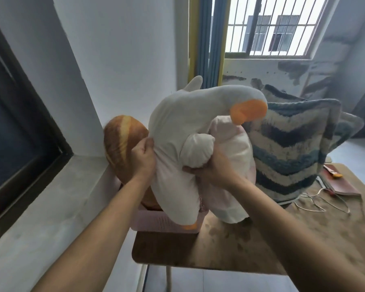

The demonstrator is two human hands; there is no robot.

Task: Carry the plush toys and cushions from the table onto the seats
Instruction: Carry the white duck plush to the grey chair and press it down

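- The brown wooden table point(230, 245) filled the lower middle, draped on its right part with a tan cloth point(335, 224), and it stood hard against a pale grey wall ledge point(57, 199) beneath a dark-framed window point(19, 123).
- Biggest of the soft goods, the blue-and-cream chevron-striped woven cushion point(289, 148) stood upright on the table's far right side, with a second blue-edged cushion point(350, 127) peeking out just behind it.
- Front and centre, the white plush goose with the orange beak point(188, 127) was up off the table, held in both hands, neck curled over so the beak touched the chevron cushion's left edge; one orange foot hung down by the basket.
- Behind the goose, a pale pink-white soft cushion point(230, 186) rested on the table, touching the chevron cushion.
- On the left, the brown bread-loaf-shaped plush cushion point(122, 148) leaned against the wall, its lower end in a pink perforated plastic basket point(162, 222) at the table's near-left corner.
- The left hand point(142, 159) was clamped on the goose's left flank, fingers curled tight into the fabric.
- The right hand point(209, 171) gripped from underneath, fingers closed on the goose's body just below its stubby white wing.
- Smallest of all, a thin white cable point(316, 201) trailed over the cloth, near a flat reddish-brown board point(341, 184) carrying a small orange-tipped tool point(333, 171), too blurred to identify.
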